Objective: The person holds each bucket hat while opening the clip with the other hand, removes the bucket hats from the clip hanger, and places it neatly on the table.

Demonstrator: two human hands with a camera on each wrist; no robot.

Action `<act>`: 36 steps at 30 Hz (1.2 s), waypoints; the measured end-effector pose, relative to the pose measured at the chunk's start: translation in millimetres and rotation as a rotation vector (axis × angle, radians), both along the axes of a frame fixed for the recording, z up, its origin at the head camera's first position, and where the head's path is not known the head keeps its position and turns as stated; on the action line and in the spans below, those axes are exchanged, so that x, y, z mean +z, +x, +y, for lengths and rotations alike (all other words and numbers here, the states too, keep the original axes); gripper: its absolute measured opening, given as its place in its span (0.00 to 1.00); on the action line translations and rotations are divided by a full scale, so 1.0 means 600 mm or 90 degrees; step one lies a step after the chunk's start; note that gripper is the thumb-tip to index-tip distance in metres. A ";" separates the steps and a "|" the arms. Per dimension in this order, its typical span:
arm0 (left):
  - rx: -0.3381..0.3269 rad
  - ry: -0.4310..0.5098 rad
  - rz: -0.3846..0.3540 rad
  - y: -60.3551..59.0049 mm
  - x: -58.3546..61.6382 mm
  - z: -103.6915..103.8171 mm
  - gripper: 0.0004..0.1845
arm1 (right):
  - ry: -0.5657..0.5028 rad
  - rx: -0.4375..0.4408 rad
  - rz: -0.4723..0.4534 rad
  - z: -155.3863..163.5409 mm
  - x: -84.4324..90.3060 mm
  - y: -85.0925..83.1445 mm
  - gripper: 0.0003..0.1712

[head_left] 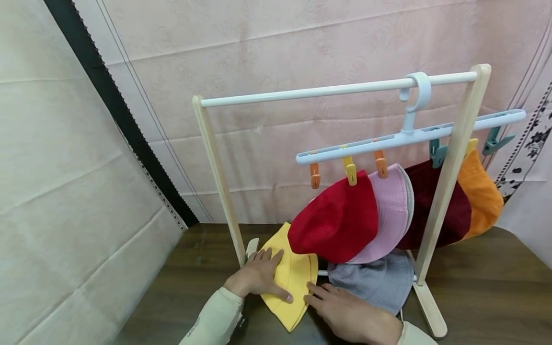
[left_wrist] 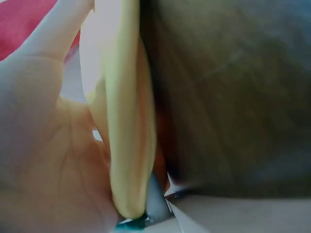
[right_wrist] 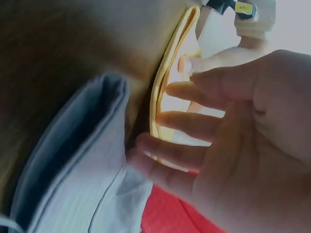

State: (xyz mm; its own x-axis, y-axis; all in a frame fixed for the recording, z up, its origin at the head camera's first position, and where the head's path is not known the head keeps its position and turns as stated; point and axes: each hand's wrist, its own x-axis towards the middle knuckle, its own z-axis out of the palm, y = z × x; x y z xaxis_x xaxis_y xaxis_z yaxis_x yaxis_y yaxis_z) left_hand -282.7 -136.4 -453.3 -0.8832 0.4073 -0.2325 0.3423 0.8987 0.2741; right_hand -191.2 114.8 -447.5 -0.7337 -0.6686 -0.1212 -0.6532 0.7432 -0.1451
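We count six hats: four clipped to the hanger (head_left: 409,136) and two flat on the surface (head_left: 181,282), one yellow hat (head_left: 293,280) and one grey hat (head_left: 379,280). Our left hand (head_left: 258,277) presses flat on the yellow hat, fingers straight, gripping nothing. Our right hand (head_left: 349,314) lies open with its fingertips at that hat's edge; both wrist views are too blurred to show more.

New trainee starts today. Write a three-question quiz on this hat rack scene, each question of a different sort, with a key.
1. True or false: the left hand lies flat on the yellow hat.
2. Which hat hangs nearest the empty orange clip? A) orange hat B) red hat C) maroon hat
3. Fill in: the grey hat lies on the ____, next to the right hand.

Key: 1 true; 2 B; 3 table.
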 end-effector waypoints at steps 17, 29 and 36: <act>-0.031 0.276 0.180 0.035 0.053 0.034 0.66 | -0.469 -0.039 0.316 0.140 0.108 -0.010 0.12; -0.028 0.561 0.278 0.032 0.110 0.088 0.39 | -0.631 -0.265 0.545 0.181 0.141 -0.041 0.39; -0.031 0.635 0.339 0.020 0.113 0.106 0.13 | -0.619 -0.302 0.447 0.186 0.118 -0.055 0.54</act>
State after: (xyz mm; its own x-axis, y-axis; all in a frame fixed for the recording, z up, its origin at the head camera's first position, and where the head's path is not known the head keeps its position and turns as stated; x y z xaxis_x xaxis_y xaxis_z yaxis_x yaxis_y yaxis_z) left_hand -271.0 -72.7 -385.6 -0.7510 0.2367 0.6165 0.6582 0.3435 0.6699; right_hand -224.4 226.3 -376.8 -0.6309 0.0785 0.7719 -0.5121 0.7052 -0.4903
